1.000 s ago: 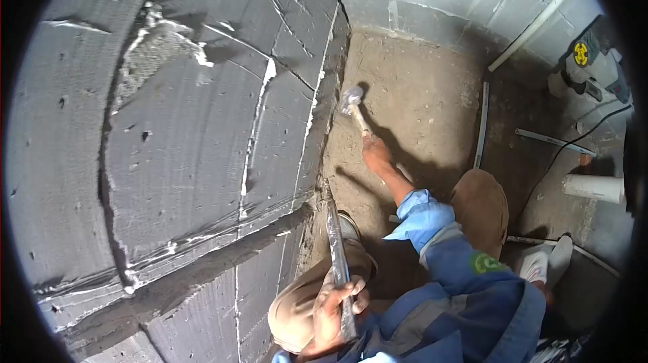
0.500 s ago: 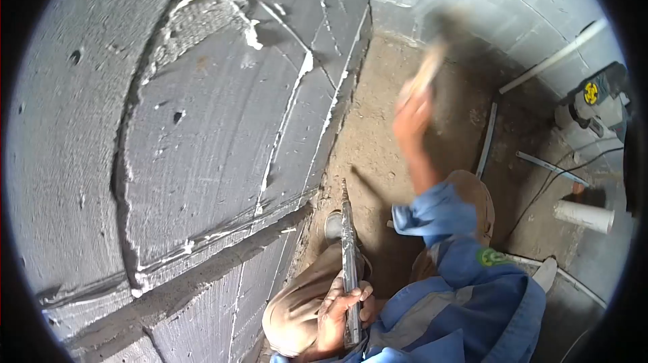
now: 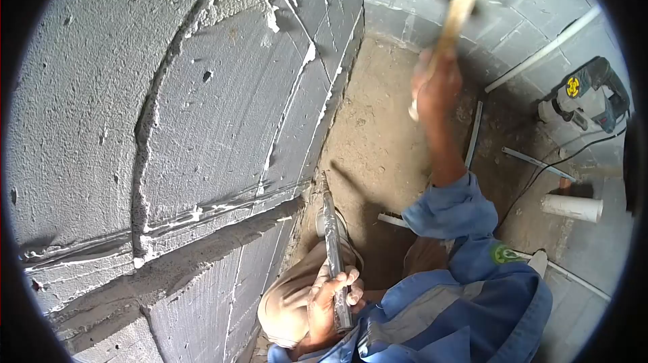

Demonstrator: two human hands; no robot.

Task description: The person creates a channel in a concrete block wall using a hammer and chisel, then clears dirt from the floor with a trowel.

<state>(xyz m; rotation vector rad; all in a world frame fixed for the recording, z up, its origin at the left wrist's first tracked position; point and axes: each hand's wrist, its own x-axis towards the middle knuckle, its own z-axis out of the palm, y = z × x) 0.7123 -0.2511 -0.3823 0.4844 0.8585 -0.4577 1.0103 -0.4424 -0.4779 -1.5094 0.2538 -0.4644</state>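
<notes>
My left hand [image 3: 331,299] is wrapped round the lower part of a long metal chisel [image 3: 331,228], which points forward and up. Its far tip is by the wall's edge, beside the cut groove [image 3: 202,255]; whether it touches cannot be told. My right hand [image 3: 437,86] grips the wooden handle of a hammer [image 3: 457,15], raised well away from the chisel. The hammer head is blurred by motion near the top of the view.
The grey block wall [image 3: 209,120] on the left has cracks and a horizontal channel. A corded power drill [image 3: 586,96] stands at right, near a white pipe offcut [image 3: 570,208], thin conduit pieces [image 3: 536,162] and a cable. The dirt floor [image 3: 371,120] lies ahead.
My right hand has lifted the hammer higher and slightly right. The chisel tip has shifted left toward the wall, and the view has moved slightly.
</notes>
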